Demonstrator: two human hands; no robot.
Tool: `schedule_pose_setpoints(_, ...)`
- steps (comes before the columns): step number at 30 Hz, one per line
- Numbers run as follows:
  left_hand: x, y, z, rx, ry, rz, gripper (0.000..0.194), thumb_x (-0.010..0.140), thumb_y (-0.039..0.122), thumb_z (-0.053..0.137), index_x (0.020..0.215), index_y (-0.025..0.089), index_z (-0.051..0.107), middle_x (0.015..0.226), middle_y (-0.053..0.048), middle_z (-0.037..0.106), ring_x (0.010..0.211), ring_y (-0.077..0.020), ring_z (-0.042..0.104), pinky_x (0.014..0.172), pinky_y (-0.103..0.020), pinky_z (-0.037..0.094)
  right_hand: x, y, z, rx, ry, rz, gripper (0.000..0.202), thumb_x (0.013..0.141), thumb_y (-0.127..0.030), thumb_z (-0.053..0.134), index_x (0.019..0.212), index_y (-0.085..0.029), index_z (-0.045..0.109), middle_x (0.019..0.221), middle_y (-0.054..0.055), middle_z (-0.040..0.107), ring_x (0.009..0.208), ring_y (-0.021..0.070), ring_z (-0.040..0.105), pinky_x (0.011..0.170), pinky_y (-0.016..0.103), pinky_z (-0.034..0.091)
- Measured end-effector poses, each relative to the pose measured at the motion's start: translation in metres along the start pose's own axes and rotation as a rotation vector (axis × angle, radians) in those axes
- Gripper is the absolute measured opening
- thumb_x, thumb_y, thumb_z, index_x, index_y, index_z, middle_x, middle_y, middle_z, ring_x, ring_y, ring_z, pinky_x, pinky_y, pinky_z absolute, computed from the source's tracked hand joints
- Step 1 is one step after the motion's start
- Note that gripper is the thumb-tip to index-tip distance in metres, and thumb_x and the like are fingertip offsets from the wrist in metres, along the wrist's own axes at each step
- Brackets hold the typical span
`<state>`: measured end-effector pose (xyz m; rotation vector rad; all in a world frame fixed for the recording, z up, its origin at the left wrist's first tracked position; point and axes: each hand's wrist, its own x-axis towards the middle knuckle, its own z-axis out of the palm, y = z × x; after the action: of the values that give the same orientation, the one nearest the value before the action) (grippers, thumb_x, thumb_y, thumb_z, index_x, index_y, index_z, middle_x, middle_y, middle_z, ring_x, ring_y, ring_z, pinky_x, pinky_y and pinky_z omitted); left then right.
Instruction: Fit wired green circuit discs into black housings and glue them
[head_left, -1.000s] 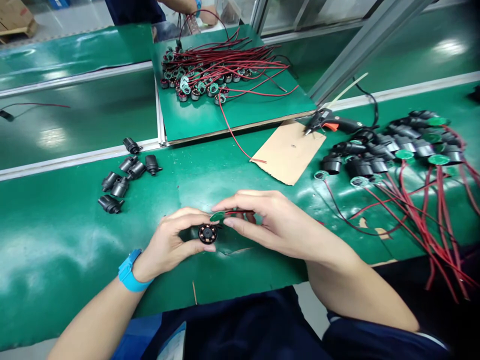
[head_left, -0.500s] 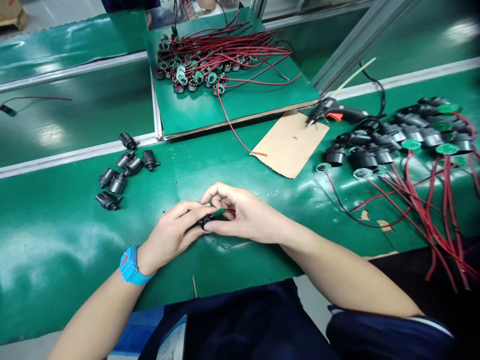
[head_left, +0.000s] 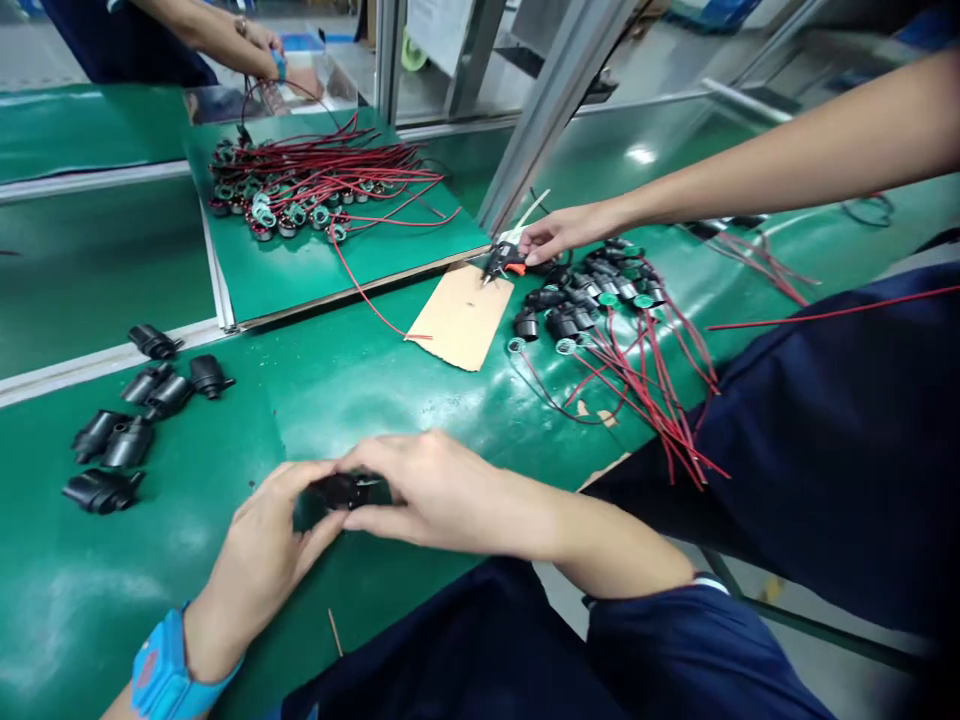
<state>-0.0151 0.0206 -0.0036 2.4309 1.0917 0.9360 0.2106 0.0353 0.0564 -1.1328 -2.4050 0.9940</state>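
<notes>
Low over the front of the green bench, my left hand (head_left: 259, 545) and my right hand (head_left: 442, 490) meet around a small black plastic housing (head_left: 346, 490). Thumb and fingers of my left hand close on its left end. My right hand grips the other end, its fingers partly covering the part. Motion blur and my fingers hide the housing's details. On my left wrist is a blue band (head_left: 169, 665). Several similar black housings (head_left: 169, 395) lie loose on the bench beyond my left hand.
A co-worker's hand (head_left: 559, 232) is on a glue gun (head_left: 501, 262) above a cardboard piece (head_left: 465, 320). Right of it lie black housings with green boards and red wires (head_left: 652, 390). Behind, a raised green board (head_left: 375, 250) bears several wired coils (head_left: 285, 215). A metal post (head_left: 551, 110) rises there.
The view has swung to the right. A co-worker's arm has come in from the right, its hand now on the glue gun. The green disc between my hands no longer shows.
</notes>
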Motion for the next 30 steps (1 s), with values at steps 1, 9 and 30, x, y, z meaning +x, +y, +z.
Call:
schedule_pose_setpoints(1, -0.001, 0.001, 0.002, -0.014, -0.017, 0.025, 0.033, 0.1, 0.039, 0.057, 0.128, 0.021, 0.052, 0.105, -0.006, 0.074, 0.093, -0.0181, 0.074, 0.082, -0.027, 0.06, -0.009, -0.006, 0.001, -0.135, 0.03, -0.008, 0.029, 0.095, -0.036, 0.064, 0.116, -0.015, 0.062, 0.099, 0.005, 0.073, 0.077, 0.0178, 0.069, 0.062, 0.027, 0.047)
schedule_pose_setpoints(9, 0.01, -0.019, -0.012, 0.336, 0.08, -0.148, 0.052, 0.096, 0.046, 0.062, 0.138, 0.019, 0.048, 0.132, -0.016, 0.066, 0.123, -0.032, 0.062, 0.104, -0.047, 0.047, -0.095, 0.036, -0.047, -1.024, 0.644, 0.424, 0.021, 0.097, -0.039, 0.054, 0.103, -0.021, 0.062, 0.074, 0.008, 0.068, 0.058, 0.0229, 0.061, 0.046, 0.032, 0.026)
schedule_pose_setpoints(30, 0.051, -0.058, -0.026, 0.522, -0.177, -0.425, 0.035, 0.1, 0.035, 0.043, 0.124, 0.015, 0.057, 0.112, -0.016, 0.069, 0.097, -0.0335, 0.064, 0.084, -0.044, 0.046, 0.042, 0.109, -0.103, -0.654, 0.517, 0.235, 0.028, 0.096, -0.045, 0.059, 0.108, -0.022, 0.071, 0.114, 0.01, 0.074, 0.108, 0.0299, 0.062, 0.096, 0.042, 0.042)
